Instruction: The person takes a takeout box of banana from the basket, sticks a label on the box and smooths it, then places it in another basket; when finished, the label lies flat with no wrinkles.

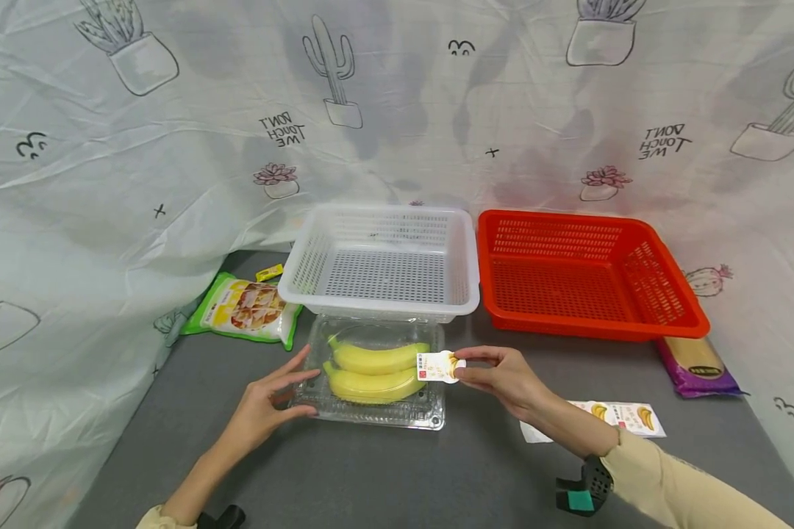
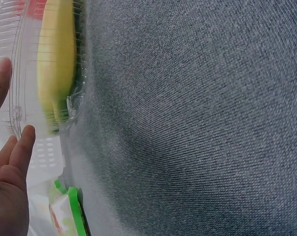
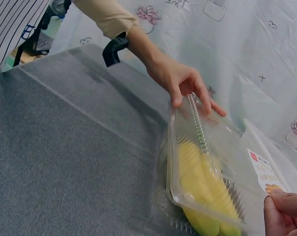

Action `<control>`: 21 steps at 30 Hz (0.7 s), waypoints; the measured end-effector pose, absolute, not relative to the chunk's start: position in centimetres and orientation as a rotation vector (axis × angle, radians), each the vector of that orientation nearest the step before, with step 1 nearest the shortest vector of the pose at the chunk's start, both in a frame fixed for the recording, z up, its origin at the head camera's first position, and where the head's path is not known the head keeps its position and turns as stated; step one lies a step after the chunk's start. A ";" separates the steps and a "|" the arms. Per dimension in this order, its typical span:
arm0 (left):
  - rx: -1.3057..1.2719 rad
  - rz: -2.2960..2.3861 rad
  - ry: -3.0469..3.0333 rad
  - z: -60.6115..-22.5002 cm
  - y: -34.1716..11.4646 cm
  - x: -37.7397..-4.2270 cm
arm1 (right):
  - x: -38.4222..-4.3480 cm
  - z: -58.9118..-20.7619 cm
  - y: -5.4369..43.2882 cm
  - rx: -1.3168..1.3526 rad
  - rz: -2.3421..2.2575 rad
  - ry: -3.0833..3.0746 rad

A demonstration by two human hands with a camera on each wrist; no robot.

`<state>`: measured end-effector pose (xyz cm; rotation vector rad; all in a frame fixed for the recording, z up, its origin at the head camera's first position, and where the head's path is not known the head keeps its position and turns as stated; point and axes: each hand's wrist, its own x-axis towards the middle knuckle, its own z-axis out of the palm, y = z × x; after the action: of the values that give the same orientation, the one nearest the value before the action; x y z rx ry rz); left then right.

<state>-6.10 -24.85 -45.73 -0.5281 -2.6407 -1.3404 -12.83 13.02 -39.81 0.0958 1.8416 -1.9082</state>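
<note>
A clear plastic clamshell box [image 1: 351, 414] with two yellow bananas [image 1: 373, 386] inside sits in front of the white basket, lid down. My left hand [image 1: 261, 404] touches the left end of the box with fingers spread; in the right wrist view, its thumb and fingers [image 3: 203, 93] rest over the lid's end. Between thumb and forefinger, my right hand [image 1: 512, 382] pinches a small white label [image 1: 435, 366] printed with bananas. The label overlaps the right side of the lid in the head view; the right wrist view shows the label [image 3: 262, 169] close over the lid.
Behind the box stand a white basket [image 1: 380, 301] and a red basket [image 1: 595, 327]. A green-edged food bag [image 1: 254, 307] and a small yellow packet [image 1: 269, 272] lie left, a purple packet [image 1: 698, 367] right. Under my right forearm is a label sheet [image 1: 625, 419].
</note>
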 end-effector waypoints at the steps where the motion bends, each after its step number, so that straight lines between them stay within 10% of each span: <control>1: -0.525 -1.339 -2.639 -45.7 -24.8 -6.1 | -12.9 -39.8 12.8 0.089 -1.907 1.838; 21: -0.559 -1.411 -2.598 -45.6 -24.8 -6.2 | -14.6 -39.5 8.5 -0.076 -1.881 1.792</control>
<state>-6.15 -24.79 -45.64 -0.5594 -2.5976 -1.4105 -14.58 8.46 -39.51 -0.0759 1.7918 -1.8813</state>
